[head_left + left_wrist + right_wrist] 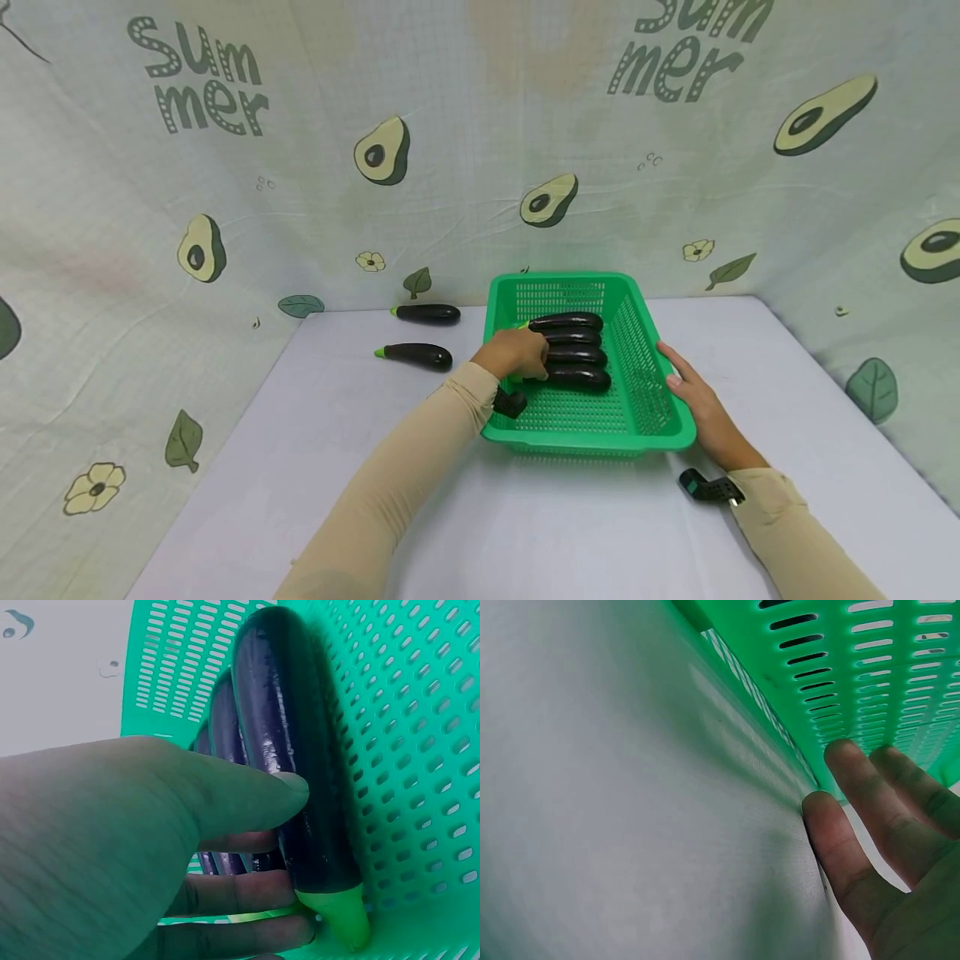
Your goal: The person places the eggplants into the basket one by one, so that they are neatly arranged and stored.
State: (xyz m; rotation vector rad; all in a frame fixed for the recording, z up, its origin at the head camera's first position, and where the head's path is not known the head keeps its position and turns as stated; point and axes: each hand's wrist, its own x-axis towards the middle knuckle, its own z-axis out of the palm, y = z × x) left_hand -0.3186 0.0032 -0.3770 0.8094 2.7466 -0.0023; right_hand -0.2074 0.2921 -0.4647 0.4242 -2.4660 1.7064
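Observation:
My left hand [517, 353] reaches into a green plastic basket [585, 442] over a row of several dark eggplants. Its thumb lies across the nearest eggplant [270, 697], with the fingers on the other side near the green stem end, so the hand pinches it. That eggplant [579, 378] lies at the front of the row in the head view. My right hand [708, 412] rests at the basket's right side. Its thumb is at the rim, and its straight fingers [851, 769] lie against the perforated outer wall.
Two more eggplants lie on the white table left of the basket, one near the back edge [427, 314] and one closer [416, 356]. A printed cloth [450, 217] with avocados hangs behind the table. Black bands are on both wrists.

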